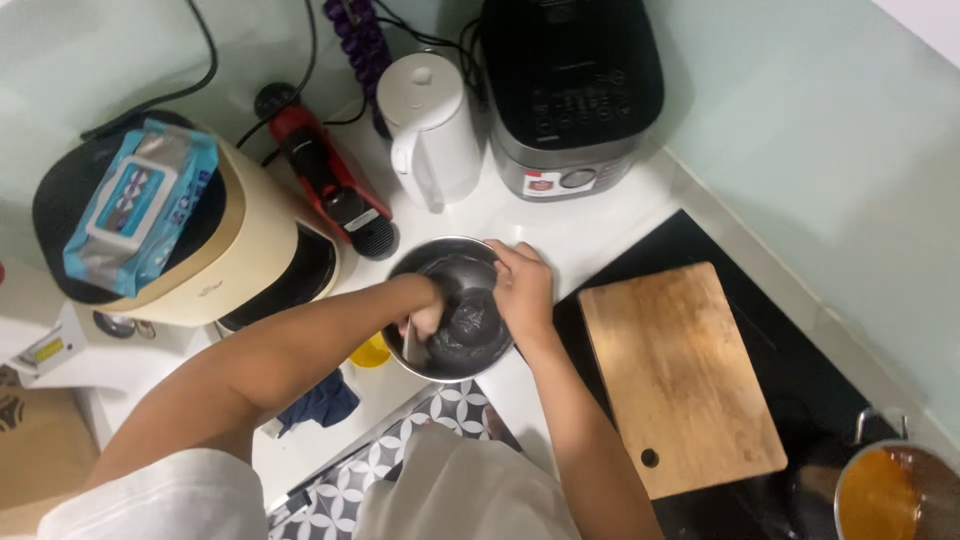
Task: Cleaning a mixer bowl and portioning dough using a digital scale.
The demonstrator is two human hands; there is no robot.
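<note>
Round, shiny steel mixing bowl point(452, 262) sits on the white countertop point(590, 235), just in front of the white plastic electric kettle point(432, 128) and beside the black hob point(800, 360). Inside the bowl: a dark grey, glossy lump of dough point(470, 325). Left hand point(428, 312) is down inside the bowl, fingers curled closed around a slim light-coloured utensil handle point(410, 338), pressed against the lump. Right hand point(522, 285) rests on the bowl's right rim, fingers wrapped over the edge, gripping it. Rectangular wooden chopping board point(680, 375) lies on the hob, right of the bowl and apart from it. A steel pot of orange liquid point(890, 495) stands at the lower right corner. Behind the kettle: black and silver multicooker point(568, 90). Left of bowl: cream-coloured appliance point(250, 250) with a blue packet of wipes point(135, 205) on top.
</note>
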